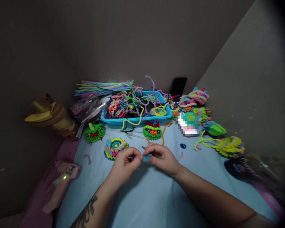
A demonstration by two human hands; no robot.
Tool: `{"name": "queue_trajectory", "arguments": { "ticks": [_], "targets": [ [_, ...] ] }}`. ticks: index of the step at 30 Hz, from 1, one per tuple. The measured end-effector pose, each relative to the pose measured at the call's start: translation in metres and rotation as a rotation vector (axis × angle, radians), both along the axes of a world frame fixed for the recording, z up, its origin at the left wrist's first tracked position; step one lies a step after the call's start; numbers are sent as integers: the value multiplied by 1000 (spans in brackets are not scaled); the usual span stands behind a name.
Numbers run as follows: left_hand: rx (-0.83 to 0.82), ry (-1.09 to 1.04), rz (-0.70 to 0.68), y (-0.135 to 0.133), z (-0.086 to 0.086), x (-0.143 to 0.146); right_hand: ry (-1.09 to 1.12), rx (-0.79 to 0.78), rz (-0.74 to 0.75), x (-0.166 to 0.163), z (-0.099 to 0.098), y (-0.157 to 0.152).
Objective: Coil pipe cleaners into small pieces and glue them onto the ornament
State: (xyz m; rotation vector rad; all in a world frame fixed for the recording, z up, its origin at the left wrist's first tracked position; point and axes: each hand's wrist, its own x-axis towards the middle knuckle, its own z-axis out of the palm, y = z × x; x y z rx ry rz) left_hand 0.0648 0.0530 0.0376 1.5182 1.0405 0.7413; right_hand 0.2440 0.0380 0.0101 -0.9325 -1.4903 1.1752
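Observation:
My left hand [127, 163] is closed in a pinch, thumb against fingertips, low over the blue cloth. Facing it, my right hand [163, 159] pinches a small blue fuzzy piece [146, 157] that looks like pipe cleaner. The left fingertips meet the left end of this piece; anything finer between them is too small to make out. Just left of my left hand lies a round multicoloured pipe-cleaner figure [114, 148]. Beyond my right hand sits a green figure [152, 131] with eyes and an orange mouth, beside an orange pipe cleaner [165, 133].
Behind, a blue tray [137, 120] overflows with pipe cleaners, and a bundle of pipe cleaners [104, 88] lies beyond it. A pink glue gun [61, 188] with a green light is at left. To the right are a yellow figure [230, 147], a loose eye [183, 146] and a bottle [247, 169].

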Motion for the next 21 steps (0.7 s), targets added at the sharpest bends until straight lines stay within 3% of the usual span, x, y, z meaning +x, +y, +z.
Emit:
{"name": "queue_trajectory", "arguments": {
  "ticks": [15,21],
  "targets": [
    [-158,-105,37,1,0,1,-234,228,-82,-5,2,-8],
    [-216,-137,17,1,0,2,-252,223,-133,-6,0,-10]
  ]
}}
